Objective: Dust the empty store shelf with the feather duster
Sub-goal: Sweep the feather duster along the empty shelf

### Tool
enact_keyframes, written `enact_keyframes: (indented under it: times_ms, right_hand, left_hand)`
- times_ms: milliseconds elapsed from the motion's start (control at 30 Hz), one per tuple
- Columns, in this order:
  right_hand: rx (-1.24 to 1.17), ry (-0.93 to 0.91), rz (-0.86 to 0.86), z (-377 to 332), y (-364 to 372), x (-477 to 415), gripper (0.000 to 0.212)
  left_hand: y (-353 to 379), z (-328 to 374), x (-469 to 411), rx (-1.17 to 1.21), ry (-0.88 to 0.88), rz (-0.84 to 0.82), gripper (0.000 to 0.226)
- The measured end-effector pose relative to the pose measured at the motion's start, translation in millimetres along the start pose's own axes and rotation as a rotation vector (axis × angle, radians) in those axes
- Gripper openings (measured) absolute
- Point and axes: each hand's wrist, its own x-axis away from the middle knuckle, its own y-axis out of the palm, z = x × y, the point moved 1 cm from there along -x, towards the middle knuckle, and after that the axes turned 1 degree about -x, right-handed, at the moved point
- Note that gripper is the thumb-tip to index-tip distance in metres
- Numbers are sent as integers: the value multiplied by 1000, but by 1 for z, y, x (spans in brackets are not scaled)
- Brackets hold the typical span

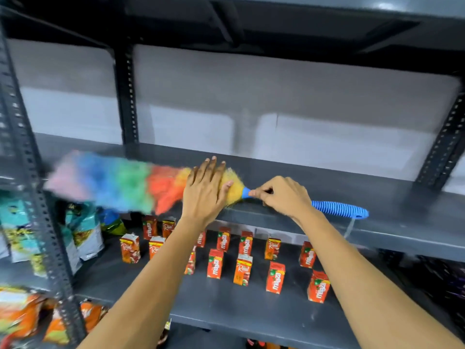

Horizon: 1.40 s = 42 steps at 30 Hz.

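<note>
A rainbow feather duster (120, 183) lies across the front of the empty dark grey shelf (327, 177), its blurred plume reaching left past the shelf post. Its ribbed blue handle (339, 209) sticks out to the right. My right hand (281, 195) is closed around the handle close to the plume. My left hand (205, 190) lies flat with fingers spread on the yellow and orange end of the plume.
The shelf below (226, 306) carries several small red juice cartons (275, 277) in rows. Snack bags (83, 233) fill the rack on the left behind a perforated post (37, 197). Another perforated post (442, 144) stands at the right, and an upper shelf (251, 23) hangs overhead.
</note>
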Motion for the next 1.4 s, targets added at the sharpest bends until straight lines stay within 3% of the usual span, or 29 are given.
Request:
enact_keyframes:
  times_ms: [133, 767, 1033, 1200, 1400]
  right_hand:
    - [183, -69, 93, -38, 20, -25, 32]
    - [108, -49, 57, -14, 13, -36, 28]
    - [179, -11, 65, 30, -4, -3, 29]
    - [223, 161, 85, 101, -46, 47, 27]
    - [353, 602, 175, 171, -90, 120, 26]
  left_hand:
    - [-6, -26, 6, -36, -32, 14, 62]
    - [-5, -49, -3, -29, -4, -22, 54]
    - [-2, 8, -21, 81, 129, 3, 54]
    - [18, 81, -34, 189, 230, -73, 56]
    - [46, 157, -30, 212, 356, -158, 57]
